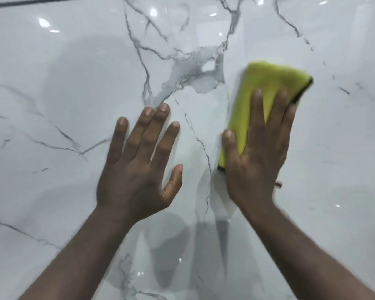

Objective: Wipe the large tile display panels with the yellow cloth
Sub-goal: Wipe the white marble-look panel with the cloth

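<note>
Cloth (266, 83), one, yellow with a dark edge (folded), lies flat on the panel (52, 83) at 2 o'clock, pressed under the straight fingers of the right hand (258, 152). Left hand (139, 165), fingers spread, rests on bare tile at 8 o'clock, apart from the right. One glossy white, grey-veined panel fills the view; a dark seam (30, 2) runs at 11 o'clock.
</note>
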Demonstrator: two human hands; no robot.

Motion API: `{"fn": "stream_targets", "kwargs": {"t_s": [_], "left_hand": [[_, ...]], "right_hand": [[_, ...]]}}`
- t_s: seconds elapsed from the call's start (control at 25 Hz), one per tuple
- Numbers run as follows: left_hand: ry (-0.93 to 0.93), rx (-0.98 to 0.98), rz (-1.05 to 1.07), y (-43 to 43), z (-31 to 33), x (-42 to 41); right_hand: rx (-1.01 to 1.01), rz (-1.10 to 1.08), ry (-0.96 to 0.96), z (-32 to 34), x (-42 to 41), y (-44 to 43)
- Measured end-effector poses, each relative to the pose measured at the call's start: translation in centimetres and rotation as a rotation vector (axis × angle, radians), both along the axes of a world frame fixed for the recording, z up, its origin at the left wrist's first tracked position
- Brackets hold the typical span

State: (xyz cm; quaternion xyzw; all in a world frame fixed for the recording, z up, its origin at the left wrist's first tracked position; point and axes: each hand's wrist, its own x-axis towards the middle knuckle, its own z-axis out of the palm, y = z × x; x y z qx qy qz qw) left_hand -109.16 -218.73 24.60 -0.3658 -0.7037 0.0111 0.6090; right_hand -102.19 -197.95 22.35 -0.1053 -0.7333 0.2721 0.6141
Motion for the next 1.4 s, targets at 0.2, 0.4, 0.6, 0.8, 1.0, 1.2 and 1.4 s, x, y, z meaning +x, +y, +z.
{"fn": "stream_targets", "kwargs": {"t_s": [0.2, 0.4, 0.6, 0.8, 1.0, 1.2, 1.4], "left_hand": [[-0.121, 0.032, -0.133, -3.2, 0.0, 0.2], [-0.092, 0.101, -0.004, -12.9, -1.6, -1.1], [-0.056, 0.067, 0.024, -19.7, -2.2, -2.2], [-0.095, 0.186, 0.07, -25.3, -4.3, -2.4], [-0.104, 0.2, 0.11, -30.8, -4.5, -2.7], [-0.158, 0.194, 0.117, -35.4, -5.2, -2.7], [-0.221, 0.16, 0.144, -38.5, -5.7, -2.1]], "right_hand": [[0.662, 0.037, -0.173, -0.5, 0.0, -2.4], [-0.072, -0.011, -0.019, 0.4, -1.4, -7.5], [0.761, 0.013, -0.116, 1.5, -2.1, -14.3], [-0.031, -0.018, -0.089, -1.1, -3.2, -22.0], [0.687, 0.049, -0.066, 1.9, -4.2, -25.9], [0.016, 0.05, -0.074, -0.2, -4.8, -35.0], [0.663, 0.22, -0.044, 4.1, -5.4, -34.2]]}}
